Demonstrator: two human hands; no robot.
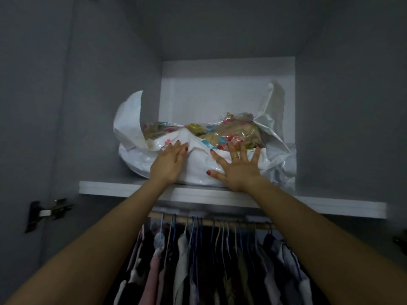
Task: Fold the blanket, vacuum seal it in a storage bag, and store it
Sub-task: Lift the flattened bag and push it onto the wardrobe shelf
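Observation:
The vacuum storage bag (198,168), white plastic with a clear flower-printed face, lies on the top shelf (123,188) of a wardrobe. The tan blanket (240,133) shows through the clear part, compressed inside. My left hand (168,160) presses flat on the bag's front left, fingers straight and together. My right hand (236,167) presses on the front right with its fingers spread; a ring is on one finger. Loose white corners of the bag stick up at the left and right ends.
The shelf sits in a grey wardrobe with side walls close to the bag's ends. Below it a rail (220,223) carries several hangers with clothes (198,271). An open door with a metal hinge (47,211) stands at the left.

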